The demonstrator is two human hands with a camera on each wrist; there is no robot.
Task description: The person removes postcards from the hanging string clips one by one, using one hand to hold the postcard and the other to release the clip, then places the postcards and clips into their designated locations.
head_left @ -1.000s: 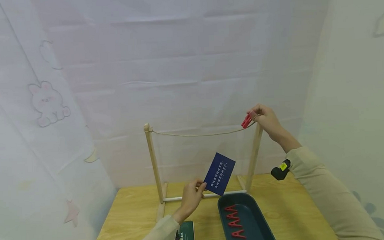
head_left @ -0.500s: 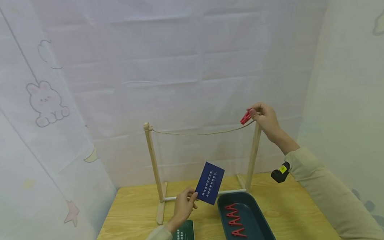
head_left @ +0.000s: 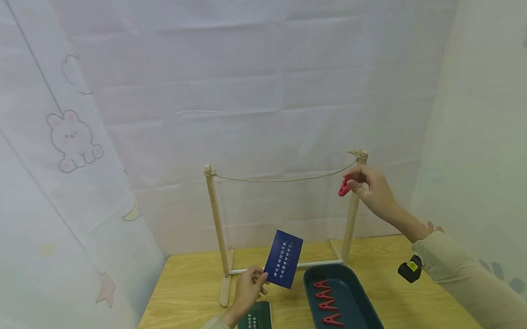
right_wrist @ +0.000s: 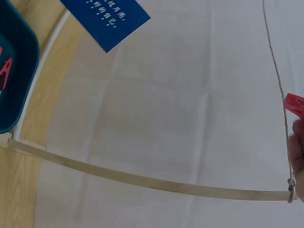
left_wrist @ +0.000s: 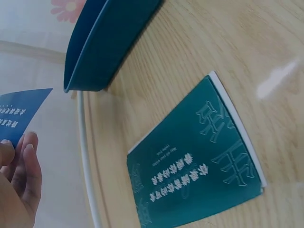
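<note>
A dark blue card with white writing is pinched at its lower left corner by my left hand, tilted above the table. My right hand holds a red clothespin between thumb and fingers, in front of the right post and a little below the cord. The cord sags between two wooden posts, tied near their tops. In the right wrist view the clothespin shows at the right edge, overlapping the cord; whether they touch I cannot tell.
A dark teal tray with several red clothespins stands on the wooden table. Left of it lies a stack of green cards, partly behind the left arm. The wooden stand rises behind, with a white bar low across it.
My right hand has come down from the cord with the clothespin, uncovering the right post's knot. My left hand has moved the card down and left. The view has shifted slightly.
</note>
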